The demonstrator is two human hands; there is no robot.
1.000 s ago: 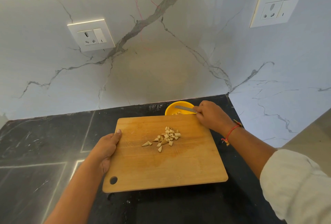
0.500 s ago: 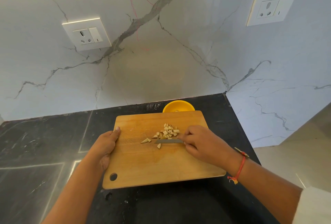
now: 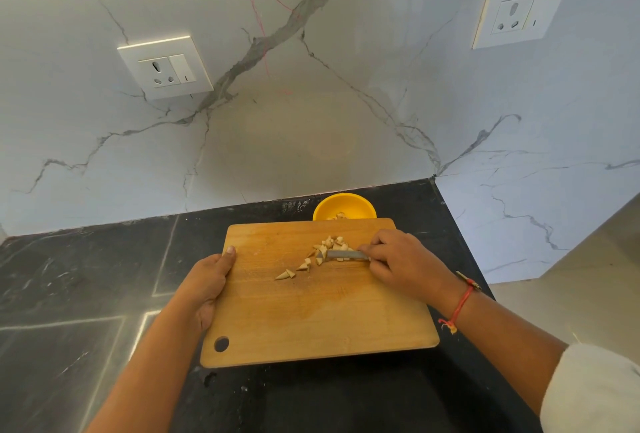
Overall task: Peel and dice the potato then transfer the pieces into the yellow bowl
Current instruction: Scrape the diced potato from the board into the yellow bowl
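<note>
Potato pieces (image 3: pixel 329 243) lie against the knife (image 3: pixel 341 254) on the cutting board (image 3: pixel 311 314).

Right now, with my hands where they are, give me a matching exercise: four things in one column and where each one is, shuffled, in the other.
Things
1. yellow bowl
2. knife
3. left hand
4. round hole

Places
A. gripping the left edge of the cutting board
B. in the board's near left corner
C. just beyond the board's far edge
D. held by the right hand, blade among the potato pieces

Pairs: 1-C, 2-D, 3-A, 4-B
</note>
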